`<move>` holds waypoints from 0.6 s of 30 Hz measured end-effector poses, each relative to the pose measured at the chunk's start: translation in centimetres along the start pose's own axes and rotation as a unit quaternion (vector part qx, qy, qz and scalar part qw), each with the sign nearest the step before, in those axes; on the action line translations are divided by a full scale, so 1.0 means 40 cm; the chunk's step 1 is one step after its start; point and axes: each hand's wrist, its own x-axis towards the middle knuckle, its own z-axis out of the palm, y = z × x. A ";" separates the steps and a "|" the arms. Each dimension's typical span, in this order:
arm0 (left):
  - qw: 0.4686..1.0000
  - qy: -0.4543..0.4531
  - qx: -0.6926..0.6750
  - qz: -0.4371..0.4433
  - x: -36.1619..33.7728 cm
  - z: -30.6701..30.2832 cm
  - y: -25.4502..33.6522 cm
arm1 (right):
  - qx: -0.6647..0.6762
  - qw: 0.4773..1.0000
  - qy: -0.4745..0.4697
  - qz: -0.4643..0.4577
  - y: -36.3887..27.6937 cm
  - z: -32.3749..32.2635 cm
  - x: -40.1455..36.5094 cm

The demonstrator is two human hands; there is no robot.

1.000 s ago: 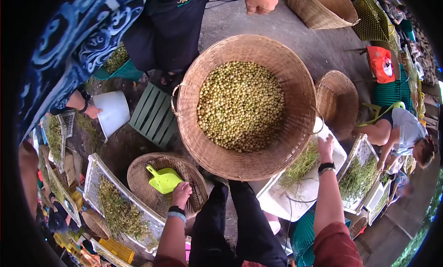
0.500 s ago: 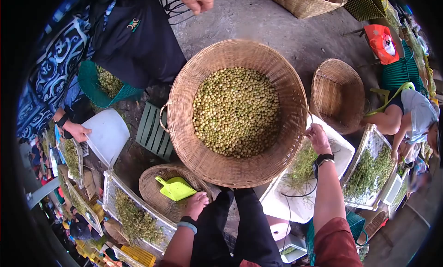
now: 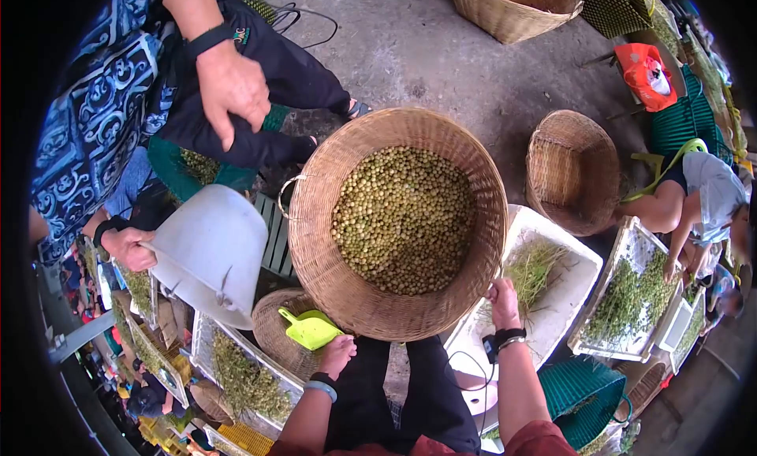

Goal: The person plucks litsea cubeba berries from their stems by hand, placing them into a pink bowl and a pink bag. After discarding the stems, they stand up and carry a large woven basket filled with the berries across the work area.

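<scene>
A large round wicker basket (image 3: 473,168), holding many small round yellow-green fruits (image 3: 402,219), stands in front of my legs. My right hand (image 3: 503,302) is closed at its right-hand rim, fingertips against the weave. Curled fingers show on my left hand (image 3: 339,355), beside the front edge of a lime-green dustpan (image 3: 312,331); whether they grip anything is hidden. The dustpan lies over a smaller wicker basket (image 3: 276,308). On the left a co-worker's hand (image 3: 128,248) grips a tilted whitish bucket (image 3: 211,247). That person's other hand (image 3: 233,89) hangs above their dark trousers.
A white foam box (image 3: 579,275) with stalks stands right of the basket. Beyond it are a wicker basket (image 3: 574,176) and a crate of greenery (image 3: 631,294). A teal basket (image 3: 587,397) sits lower right, a green stool (image 3: 276,239) behind the bucket. Another person crouches at far right.
The co-worker has come closer and raised the bucket, now tilted toward the large basket. My right hand has shifted down along that basket's rim. The large basket sits slightly lower in view.
</scene>
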 end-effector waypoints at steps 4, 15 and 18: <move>1.000 0.002 0.007 0.004 0.007 0.007 0.027 | 0.044 0.998 0.018 0.051 0.020 0.002 -0.030; 0.997 -0.068 0.023 0.006 0.017 0.092 0.147 | 0.010 0.996 0.060 0.066 -0.002 0.011 -0.022; 0.997 -0.068 0.026 0.009 0.022 0.092 0.176 | -0.001 0.996 0.061 0.070 -0.022 0.019 -0.012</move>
